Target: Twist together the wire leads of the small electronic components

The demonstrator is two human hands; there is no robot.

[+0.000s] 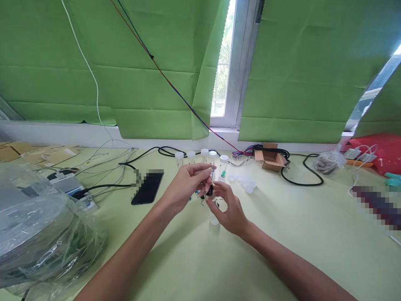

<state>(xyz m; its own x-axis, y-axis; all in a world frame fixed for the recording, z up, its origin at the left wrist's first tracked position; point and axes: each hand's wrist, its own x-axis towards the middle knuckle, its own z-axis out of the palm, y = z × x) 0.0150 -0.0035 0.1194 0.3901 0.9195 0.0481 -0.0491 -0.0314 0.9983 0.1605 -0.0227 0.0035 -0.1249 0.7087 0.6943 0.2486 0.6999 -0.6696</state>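
My left hand (pixel 188 184) is closed in a pinch above the table's middle; what its fingertips hold is too small to make out. Just below and to the right, my right hand (pixel 230 211) curls thumb and fingers around what looks like a small clear tube, with a black part (pixel 209 190) at its top, close to the left fingertips. Small loose parts with thin wire legs lie beneath the hands, partly hidden. A round translucent cap (pixel 214 220) is on the table under the right thumb. Behind stand several clear tubes with white caps (pixel 224 159), one holding green parts.
Loose translucent caps (pixel 249 185) lie right of the tubes, before an open cardboard box (pixel 270 159) and black cables. Left are a dark phone (pixel 148 187), a power strip (pixel 89 202) and a large clear plastic bag (pixel 46 234). A red bag (pixel 380 152) sits far right.
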